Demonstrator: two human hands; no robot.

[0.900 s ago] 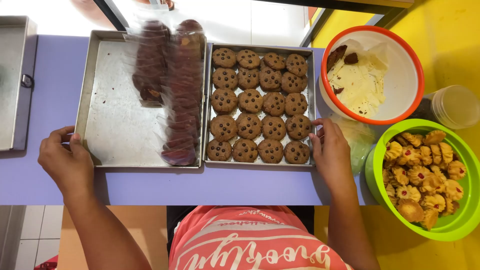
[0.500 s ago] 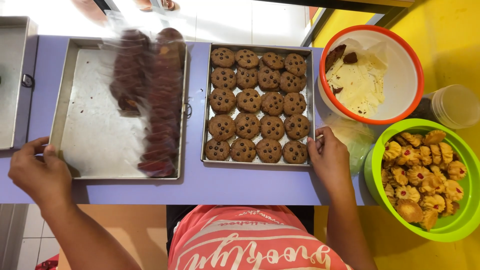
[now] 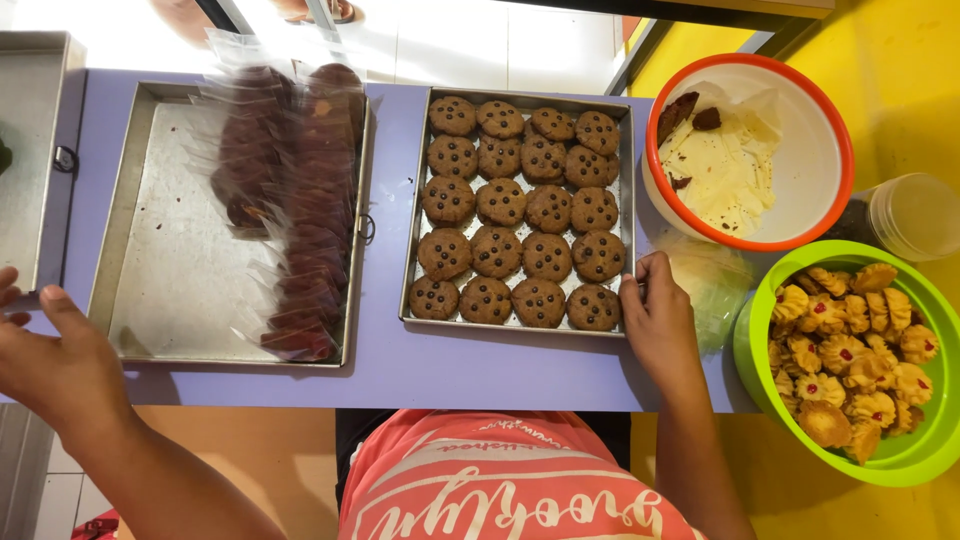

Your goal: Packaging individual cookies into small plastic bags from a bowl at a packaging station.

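My right hand (image 3: 655,325) grips the near right corner of a metal tray (image 3: 626,150) filled with rows of chocolate chip cookies (image 3: 520,205). My left hand (image 3: 50,360) hovers at the table's left front edge with its fingers apart and nothing in it. It is just off the near left corner of a second metal tray (image 3: 125,215). That tray carries two rows of dark cookies wrapped in clear bags (image 3: 295,200) along its right side. The two trays lie side by side on a purple table (image 3: 480,365).
A third metal tray (image 3: 30,150) sits at the far left. To the right stand an orange-rimmed white bowl (image 3: 810,110) with paper inside, a green bowl (image 3: 905,460) of yellow cookies, a clear plastic tub (image 3: 915,215) and a plastic bag (image 3: 715,285).
The tray of wrapped cookies has slid left, away from the cookie tray. My left hand moved left with it and has come off its corner. My right hand stayed put.
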